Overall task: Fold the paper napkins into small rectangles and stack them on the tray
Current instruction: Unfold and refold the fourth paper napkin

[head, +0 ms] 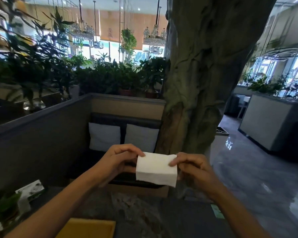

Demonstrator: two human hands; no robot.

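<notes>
A white paper napkin (156, 169), folded into a rectangle, hangs in the air above the far part of the table. My left hand (119, 160) pinches its upper left corner. My right hand (193, 169) pinches its right edge near the top. A yellow tray (86, 228) lies at the bottom of the view, near me and below my left forearm; only its far part shows.
The dark stone table (136, 208) runs under my arms. A tissue pack (30, 190) and a small plant (3, 208) stand at its left. A green card (217, 211) lies at the right. Beyond are a bench with two grey cushions (122, 136) and a tree-trunk pillar (196, 93).
</notes>
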